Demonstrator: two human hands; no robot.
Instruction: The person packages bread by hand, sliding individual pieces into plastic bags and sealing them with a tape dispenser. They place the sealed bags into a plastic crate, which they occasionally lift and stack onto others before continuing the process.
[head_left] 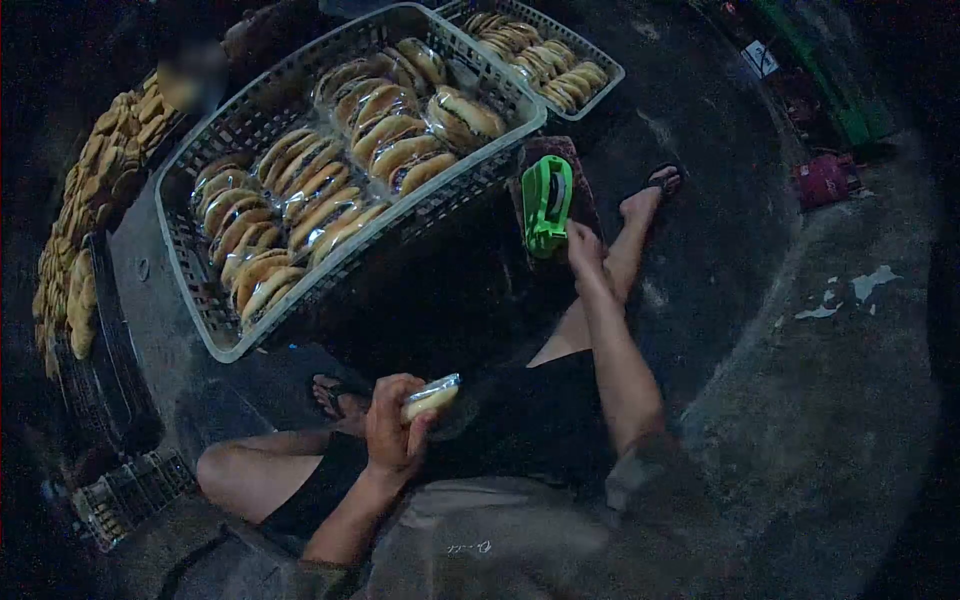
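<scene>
My left hand point(393, 425) is wrapped round a bread bun point(430, 398) in clear plastic, held above my lap. The film shines along the bun's upper edge. My right hand point(587, 252) is closed at the near end of a green tape dispenser point(548, 205), its fingers right beside the cutting end. Whatever lies between those fingers is too small to make out. The dispenser rests on a dark reddish block point(578, 165). Ahead, a large pale plastic crate point(225, 352) holds rows of plastic-wrapped filled buns point(325, 190).
A second crate point(615, 78) of wrapped buns stands behind the first. Many unwrapped buns point(85, 215) are piled at the left. A smaller crate-like rack point(135, 495) sits at lower left. A red object point(828, 180) lies on the floor to the right. My legs flank the work area.
</scene>
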